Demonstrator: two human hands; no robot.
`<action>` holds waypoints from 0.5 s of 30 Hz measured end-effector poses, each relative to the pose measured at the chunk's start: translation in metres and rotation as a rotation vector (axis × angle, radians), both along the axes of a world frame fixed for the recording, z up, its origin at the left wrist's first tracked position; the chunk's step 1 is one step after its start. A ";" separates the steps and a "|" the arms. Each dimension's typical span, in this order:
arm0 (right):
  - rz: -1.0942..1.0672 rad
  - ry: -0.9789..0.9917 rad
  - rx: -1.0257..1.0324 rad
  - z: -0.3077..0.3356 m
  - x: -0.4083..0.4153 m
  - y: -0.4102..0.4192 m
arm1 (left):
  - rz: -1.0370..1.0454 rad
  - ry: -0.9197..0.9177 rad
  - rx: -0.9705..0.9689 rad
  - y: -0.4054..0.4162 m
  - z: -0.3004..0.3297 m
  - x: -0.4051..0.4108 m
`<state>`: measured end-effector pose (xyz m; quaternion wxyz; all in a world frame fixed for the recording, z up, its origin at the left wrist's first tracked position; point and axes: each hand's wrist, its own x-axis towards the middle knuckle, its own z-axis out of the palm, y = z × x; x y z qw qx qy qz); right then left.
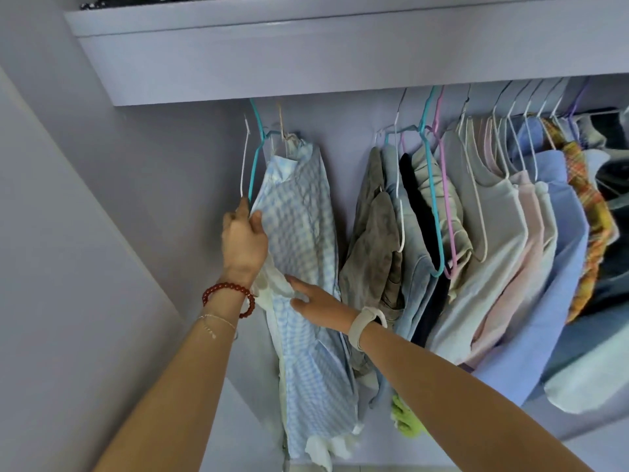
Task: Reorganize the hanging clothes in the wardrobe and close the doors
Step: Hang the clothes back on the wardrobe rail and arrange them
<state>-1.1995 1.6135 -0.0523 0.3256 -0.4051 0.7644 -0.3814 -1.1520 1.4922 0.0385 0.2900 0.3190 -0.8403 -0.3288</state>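
Legible text, labels, brands, numbers: none that I can read on the clothes, hangers or wardrobe before me.

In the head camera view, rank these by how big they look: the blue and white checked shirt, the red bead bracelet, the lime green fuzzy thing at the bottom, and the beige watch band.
1. Blue and white checked shirt
2. Lime green fuzzy item, partly hidden behind the right arm
3. Red bead bracelet and beige watch band: alike, not ranked.
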 end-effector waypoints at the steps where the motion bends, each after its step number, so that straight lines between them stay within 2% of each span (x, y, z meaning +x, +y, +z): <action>1: -0.025 0.061 -0.014 0.001 0.001 0.005 | 0.024 0.009 -0.059 0.002 -0.001 0.002; 5: -0.186 0.371 -0.116 0.003 0.002 0.042 | 0.082 0.013 -0.471 0.027 -0.016 0.013; 8: -0.296 0.477 -0.207 -0.005 0.016 0.091 | -0.054 0.029 -0.657 0.066 -0.044 0.019; 11: -0.397 0.517 -0.201 -0.027 0.044 0.156 | -0.198 -0.060 -0.699 0.109 -0.077 0.027; 15: -0.664 0.478 -0.045 -0.064 0.081 0.250 | -0.346 -0.197 -0.633 0.171 -0.115 0.037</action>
